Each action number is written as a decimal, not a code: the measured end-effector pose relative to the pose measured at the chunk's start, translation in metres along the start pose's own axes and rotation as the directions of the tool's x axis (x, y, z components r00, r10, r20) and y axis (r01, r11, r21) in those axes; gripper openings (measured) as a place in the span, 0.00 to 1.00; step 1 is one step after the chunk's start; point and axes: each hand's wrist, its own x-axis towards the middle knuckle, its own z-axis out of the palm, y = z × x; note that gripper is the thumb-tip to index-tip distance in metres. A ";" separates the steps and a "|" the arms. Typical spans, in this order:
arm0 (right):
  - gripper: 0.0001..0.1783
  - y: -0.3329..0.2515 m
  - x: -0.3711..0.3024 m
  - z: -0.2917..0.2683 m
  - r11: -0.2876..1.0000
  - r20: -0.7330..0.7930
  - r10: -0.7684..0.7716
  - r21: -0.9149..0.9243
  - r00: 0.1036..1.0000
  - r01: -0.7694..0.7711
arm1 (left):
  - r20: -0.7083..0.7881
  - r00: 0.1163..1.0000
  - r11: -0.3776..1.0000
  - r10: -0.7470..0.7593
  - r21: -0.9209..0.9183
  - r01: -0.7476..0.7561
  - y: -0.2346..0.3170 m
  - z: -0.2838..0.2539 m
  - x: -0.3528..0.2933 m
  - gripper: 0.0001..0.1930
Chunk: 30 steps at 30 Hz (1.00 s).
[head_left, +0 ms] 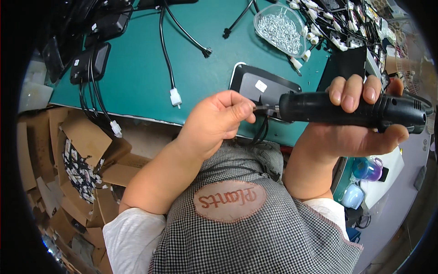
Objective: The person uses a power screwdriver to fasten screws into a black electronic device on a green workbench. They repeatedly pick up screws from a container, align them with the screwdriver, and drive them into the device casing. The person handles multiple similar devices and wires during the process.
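Note:
My right hand (351, 114) is wrapped round the black body of an electric screwdriver (315, 107), which lies level and points left. At its tip, my left hand (223, 114) pinches with thumb and forefinger; whether it holds the metal bit or a small screw there is too small to tell. Behind the tool, a flat black device housing (269, 82) with rounded corners and a white sticker lies on the green table, partly covered by the screwdriver. Black cable hangs below it over the table's front edge.
A clear tub of small screws (280, 34) stands at the back right, beside a heap of cables with white connectors (315, 27). More black housings (91, 63) sit on the left, their cables drooping over the edge. Cardboard boxes (86, 137) fill the floor at left; a cup (367, 169) stands at right.

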 end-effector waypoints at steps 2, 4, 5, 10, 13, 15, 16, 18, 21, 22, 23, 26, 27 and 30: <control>0.34 -0.004 0.003 -0.003 1.000 0.019 0.008 0.030 1.000 -0.009 | -0.042 0.999 0.998 0.029 0.063 -0.027 0.000 0.006 0.001 0.10; 0.38 -0.001 0.005 -0.010 0.994 0.071 -0.026 0.110 0.997 0.018 | -0.067 0.997 0.989 0.049 0.143 -0.039 0.000 0.013 0.001 0.11; 0.38 -0.001 0.004 -0.011 0.993 0.063 -0.029 0.116 0.998 0.022 | -0.092 0.994 0.983 0.051 0.179 -0.034 0.003 0.016 0.001 0.12; 0.35 -0.003 0.008 -0.007 0.990 -0.023 -0.047 0.132 0.999 0.049 | -0.024 0.998 0.961 0.053 0.273 -0.044 0.012 0.021 0.005 0.12; 0.34 -0.005 0.013 -0.005 0.992 -0.076 -0.034 0.118 0.997 0.043 | 0.063 0.985 0.831 0.158 0.530 -0.167 0.023 0.022 0.009 0.12; 0.34 -0.005 0.015 -0.005 0.994 -0.083 -0.043 0.100 0.996 0.051 | 0.000 0.898 0.625 0.440 0.718 -0.306 0.053 0.022 0.012 0.13; 0.34 -0.008 0.015 -0.007 0.995 -0.083 -0.064 0.067 0.995 0.069 | 0.007 0.825 0.501 0.565 0.791 -0.351 0.073 0.021 0.016 0.13; 0.34 -0.014 0.017 -0.010 0.995 -0.100 -0.089 0.032 0.991 0.093 | 0.037 0.741 0.138 0.670 0.975 -0.173 0.134 -0.001 0.027 0.15; 0.34 -0.016 0.019 -0.015 0.996 -0.113 -0.084 0.011 0.990 0.086 | 0.089 0.636 -0.270 0.767 0.943 0.194 0.201 -0.069 0.055 0.18; 0.34 -0.016 0.019 -0.017 0.997 -0.117 -0.080 0.001 0.990 0.081 | 0.007 0.680 -0.329 0.733 0.879 0.346 0.215 -0.079 0.062 0.18; 0.34 -0.015 0.019 -0.018 0.997 -0.117 -0.077 -0.007 0.990 0.077 | 0.013 0.696 -0.359 0.718 0.864 0.354 0.223 -0.089 0.072 0.18; 0.35 -0.012 0.020 -0.019 0.998 -0.107 -0.063 -0.016 0.992 0.062 | -0.018 0.726 -0.378 0.687 0.845 0.378 0.236 -0.106 0.086 0.17; 0.35 -0.012 0.020 -0.019 0.998 -0.101 -0.062 -0.025 0.993 0.060 | -0.051 0.734 -0.341 0.677 0.863 0.374 0.237 -0.106 0.091 0.17; 0.35 -0.012 0.022 -0.022 0.998 -0.099 -0.063 -0.037 0.993 0.060 | -0.040 0.778 -0.344 0.627 0.881 0.324 0.231 -0.106 0.091 0.17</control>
